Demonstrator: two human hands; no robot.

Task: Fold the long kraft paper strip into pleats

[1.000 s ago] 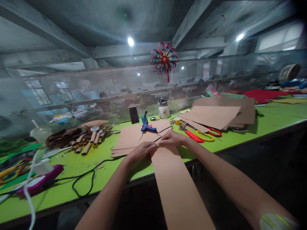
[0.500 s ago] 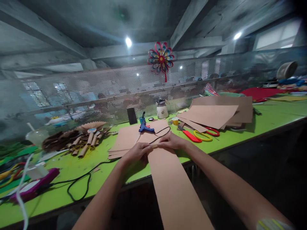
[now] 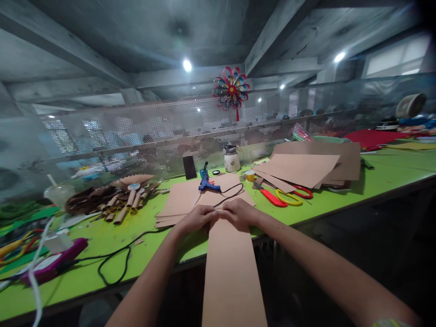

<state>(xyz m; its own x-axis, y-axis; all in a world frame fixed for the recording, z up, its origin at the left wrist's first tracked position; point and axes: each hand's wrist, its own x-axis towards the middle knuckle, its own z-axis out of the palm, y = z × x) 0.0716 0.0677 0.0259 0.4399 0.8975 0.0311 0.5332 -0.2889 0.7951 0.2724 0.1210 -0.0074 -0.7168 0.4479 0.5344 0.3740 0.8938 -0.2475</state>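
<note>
L hand (image 3: 197, 219) & R hand (image 3: 241, 212) pinch the top end of the brown paper strip (image 3: 232, 272), low ctr of frame. Maybe a tiny bit is folded there, can't tell; the long rest is flat w/ no folds.

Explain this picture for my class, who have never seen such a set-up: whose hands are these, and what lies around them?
There is no robot here. A camera worn on a person's head looks forward and down at their bare hands. The left hand and right hand meet, pinching the far end of a long brown strip. Beyond them, on the green table, a blue glue gun lies on stacked brown sheets. To its right are scissors; far left is a purple power strip.
</note>
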